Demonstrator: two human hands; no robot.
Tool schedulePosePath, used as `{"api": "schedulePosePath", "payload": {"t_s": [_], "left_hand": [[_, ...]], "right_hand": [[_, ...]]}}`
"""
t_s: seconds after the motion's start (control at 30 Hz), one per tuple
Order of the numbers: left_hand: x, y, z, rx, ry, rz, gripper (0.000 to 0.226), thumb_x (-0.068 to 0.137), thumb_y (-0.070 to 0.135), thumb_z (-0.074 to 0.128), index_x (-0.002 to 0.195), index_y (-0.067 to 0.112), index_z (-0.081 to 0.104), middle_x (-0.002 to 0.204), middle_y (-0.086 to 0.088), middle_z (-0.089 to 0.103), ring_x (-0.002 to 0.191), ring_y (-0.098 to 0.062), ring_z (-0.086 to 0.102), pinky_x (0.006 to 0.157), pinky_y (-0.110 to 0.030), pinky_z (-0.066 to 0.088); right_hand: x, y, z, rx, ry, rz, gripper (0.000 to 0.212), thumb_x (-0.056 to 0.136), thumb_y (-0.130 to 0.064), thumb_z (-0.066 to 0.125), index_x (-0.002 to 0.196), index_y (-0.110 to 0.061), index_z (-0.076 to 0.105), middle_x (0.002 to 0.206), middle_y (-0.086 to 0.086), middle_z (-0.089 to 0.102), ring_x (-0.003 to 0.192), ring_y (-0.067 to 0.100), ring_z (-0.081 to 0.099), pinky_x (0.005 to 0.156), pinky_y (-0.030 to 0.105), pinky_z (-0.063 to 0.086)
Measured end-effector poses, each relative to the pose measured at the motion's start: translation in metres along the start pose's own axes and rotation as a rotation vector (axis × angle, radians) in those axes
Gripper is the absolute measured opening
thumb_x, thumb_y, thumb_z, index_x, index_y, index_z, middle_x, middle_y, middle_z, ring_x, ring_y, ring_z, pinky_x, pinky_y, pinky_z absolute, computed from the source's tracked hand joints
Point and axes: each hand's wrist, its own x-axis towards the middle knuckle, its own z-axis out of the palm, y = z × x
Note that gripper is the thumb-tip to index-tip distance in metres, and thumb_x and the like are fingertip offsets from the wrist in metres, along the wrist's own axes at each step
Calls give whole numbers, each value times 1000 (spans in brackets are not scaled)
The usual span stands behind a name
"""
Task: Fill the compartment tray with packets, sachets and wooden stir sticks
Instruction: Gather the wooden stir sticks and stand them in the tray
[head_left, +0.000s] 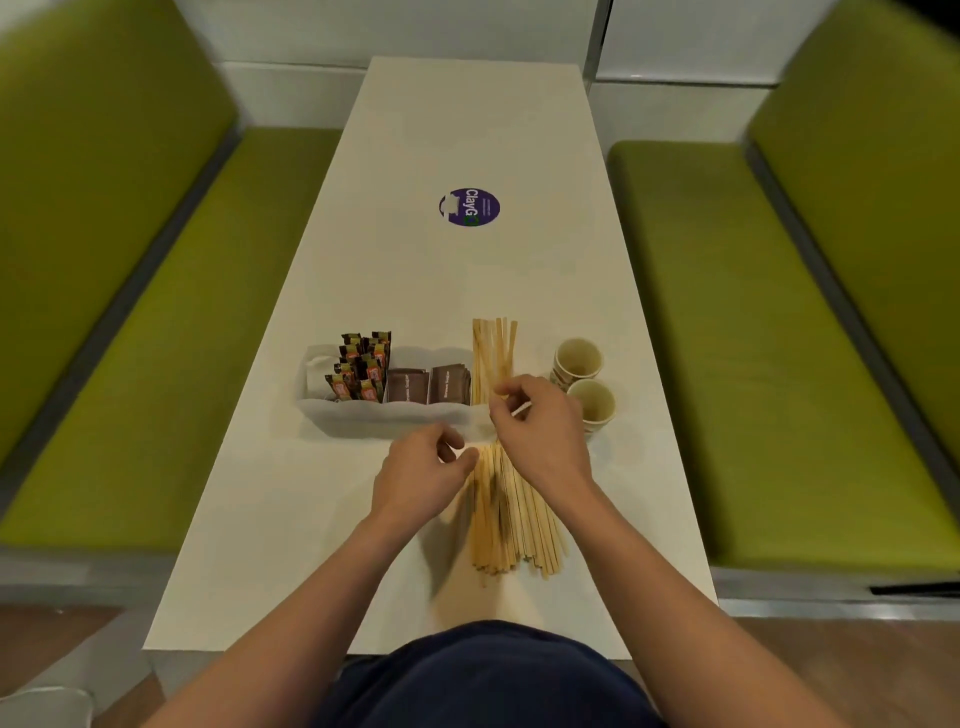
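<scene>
Since the tray (363, 418) sat across the middle of the worktop (291, 545), with dark sachets (363, 364) standing in the compartment nearest the worktop's left edge and brown packets (428, 387) in the middle ones, the step in hand appeared to be filling the last compartment, at the end toward the right edge. A bunch of upright sticks (493, 348) already stood there, rising well above the tray's rim.

The right hand (540, 431) hovered just over that compartment, its thumb and forefinger pinching what looked like one pale stick. The left hand (421, 467) lay just beside the far ends of the loose pile (511, 525), which fanned out between the tray and the worktop's near edge. Its fingers were curled, but blur hid whether they gripped anything.

To do this well, the pinched stick probably needed to go in steeply, alongside the upright ones, so it would not knock them over the rim. The left hand could have helped by squaring the fanned pile, which would make small bundles easier to lift. The main risk seemed to be the two paper cups (584, 379) just beside the tray toward the right edge, close enough for a wrist to nudge.
</scene>
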Motion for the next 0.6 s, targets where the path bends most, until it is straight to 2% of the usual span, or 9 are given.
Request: {"api": "schedulePosePath", "payload": {"t_s": [0.1, 0.2, 0.27, 0.4, 0.53, 0.6], "left_hand": [[-10, -5, 12, 43, -46, -59, 25, 79, 54, 72, 85, 31, 64, 80, 13, 66, 78, -6, 63, 75, -38, 57], [-17, -4, 19, 69, -55, -80, 31, 78, 58, 73, 85, 29, 62, 79, 13, 64, 75, -5, 60, 70, -34, 55], [-21, 0, 23, 107, -52, -80, 35, 78, 61, 71, 84, 28, 62, 79, 13, 63, 75, -6, 59, 65, -31, 52], [-23, 7, 28, 129, -29, -94, 34, 77, 61, 71, 78, 28, 65, 76, 12, 64, 76, -9, 61, 65, -32, 54], [-19, 5, 26, 26, -47, -159, 20, 79, 45, 74, 73, 26, 73, 74, 12, 69, 77, -10, 65, 73, -36, 59], [-18, 2, 25, -46, -55, -176, 15, 80, 38, 75, 73, 25, 76, 77, 13, 72, 80, -11, 67, 76, -36, 59]], "right_hand": [[-30, 21, -6, -109, -78, 59, 16, 93, -34, 64, 104, -26, 73, 97, -11, 67, 87, 10, 64, 79, 32, 54], [-42, 48, -4, -280, -165, 172, 31, 93, -44, 63, 116, -25, 69, 111, -6, 66, 99, 15, 64, 87, 35, 53], [-46, 57, -1, -300, -192, 222, 37, 92, -48, 64, 118, -23, 69, 114, -4, 68, 103, 17, 65, 90, 37, 53], [-48, 59, 6, -267, -189, 280, 33, 90, -48, 67, 110, -23, 72, 103, -4, 73, 99, 19, 67, 87, 36, 54], [-44, 55, 9, -219, -161, 334, 15, 88, -35, 66, 92, -25, 75, 89, -5, 73, 90, 20, 68, 77, 33, 52], [-42, 55, 8, -192, -159, 352, 13, 87, -32, 66, 89, -25, 77, 87, -6, 74, 88, 20, 68, 78, 33, 54]]}}
